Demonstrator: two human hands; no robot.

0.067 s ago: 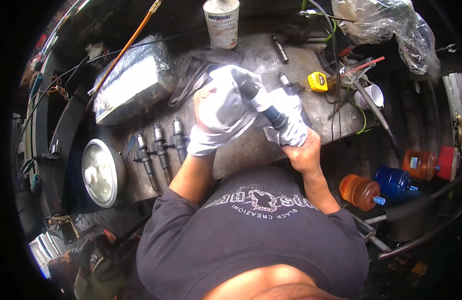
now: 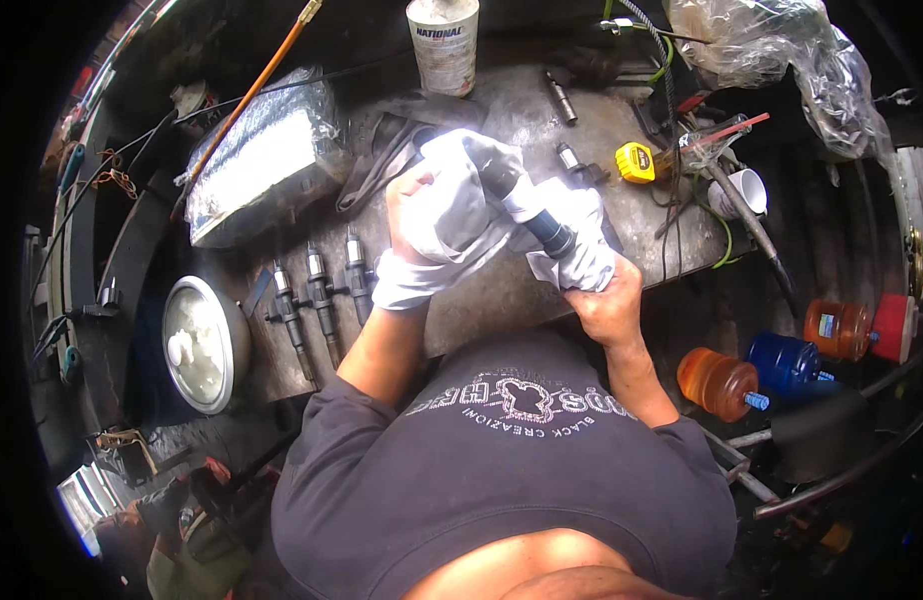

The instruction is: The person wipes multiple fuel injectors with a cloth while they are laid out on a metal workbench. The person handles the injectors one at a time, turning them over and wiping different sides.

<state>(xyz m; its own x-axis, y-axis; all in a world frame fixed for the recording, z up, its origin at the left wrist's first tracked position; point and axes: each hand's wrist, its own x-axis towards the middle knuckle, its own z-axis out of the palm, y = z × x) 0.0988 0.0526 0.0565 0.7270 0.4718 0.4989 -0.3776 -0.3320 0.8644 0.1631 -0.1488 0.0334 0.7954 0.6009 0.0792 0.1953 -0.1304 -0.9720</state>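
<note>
Hardly anything has shifted since the earlier frame: the clear plastic bag (image 2: 782,75) seems to billow slightly wider, while both hands keep practically the same pose. Taking the held part as the centre of a clock face, with 12 toward the top, the left hand (image 2: 410,208) sits at 9 and the right hand (image 2: 612,305) at 5. Between them, above the metal surface (image 2: 482,310), is one dark cylindrical part (image 2: 550,232), slanting from about 10:30 to 4:30. White cloth (image 2: 452,220) wraps both its ends, probably for firmer purchase and to keep skin off the metal; whether it is one piece or two, I cannot tell. The left hand closes on the bunched cloth, its fingers mostly covered; the right hand curls tightly round the cloth at the lower end, as though steadying it.

Three fuel injectors (image 2: 322,305) lie side by side between 8 and 9, apparently lined up to stay together. Two similar metal pieces (image 2: 562,100) lie at 12 and 1, the nearer partly hidden. Counted singly: one yellow tape measure (image 2: 635,162) at 2, one white mug (image 2: 750,192) at 3, one white bowl (image 2: 222,380) at 8, one white can (image 2: 445,55) at 11. Three plastic jugs (image 2: 717,385), two orange and one blue, sit at 4.
</note>
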